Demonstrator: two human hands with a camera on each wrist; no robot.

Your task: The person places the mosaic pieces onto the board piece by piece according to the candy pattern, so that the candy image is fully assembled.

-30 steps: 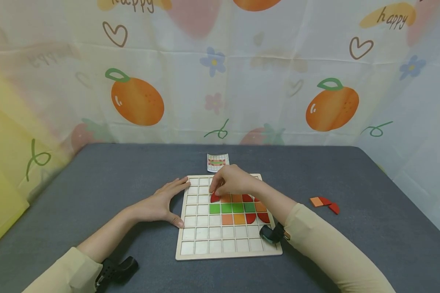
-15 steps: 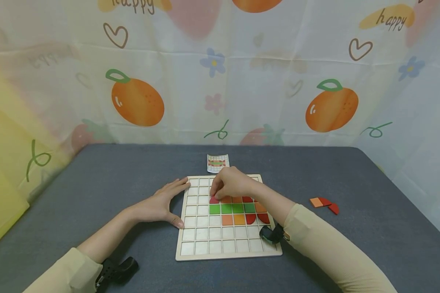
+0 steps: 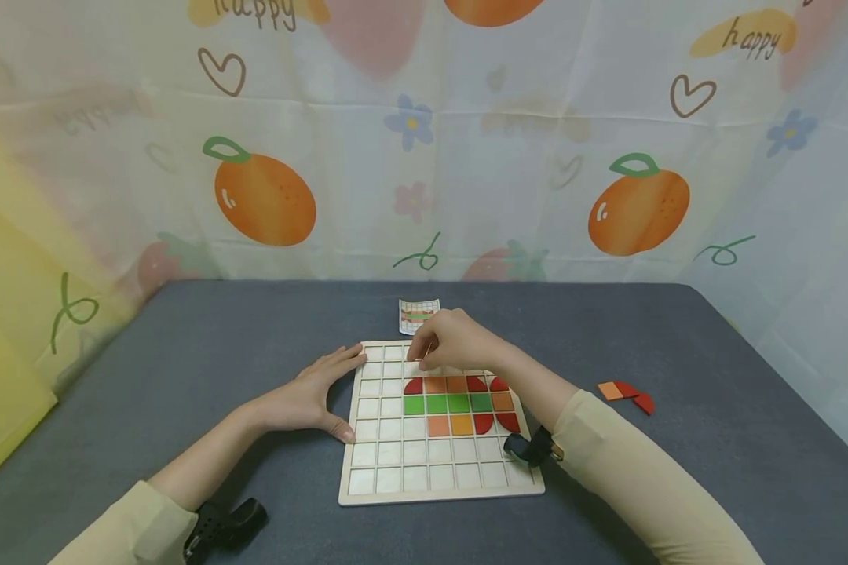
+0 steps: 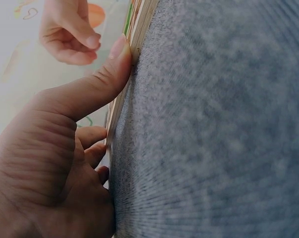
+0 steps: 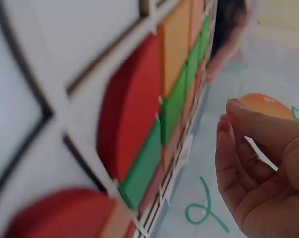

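A pale wooden grid board (image 3: 389, 453) lies on the table, with square and quarter-round tiles in its cells. My left hand (image 3: 311, 399) rests at the board's left edge, fingers stretched and spread, thumb touching the side. Over the upper middle of the board is my right hand (image 3: 455, 341), its fingers loosely bent with nothing between them. Just below its fingertips a red quarter-round tile (image 3: 413, 386) sits in a cell, left of the orange tiles (image 3: 435, 384). A row of green tiles (image 3: 436, 403) runs beneath. In the right wrist view, the right thumb (image 5: 256, 121) lies near the index fingertip.
A small printed pattern card (image 3: 413, 315) lies behind the board, partly covered by the right hand. Farther right on the dark table (image 3: 254, 502) are one orange square (image 3: 610, 390) and two red pieces (image 3: 644, 403). A patterned curtain (image 3: 516, 157) hangs behind the table.
The right hand pressed the red quarter-round tile down into its cell, then let go and rose slightly away from it. The left hand has stayed on the board's edge.
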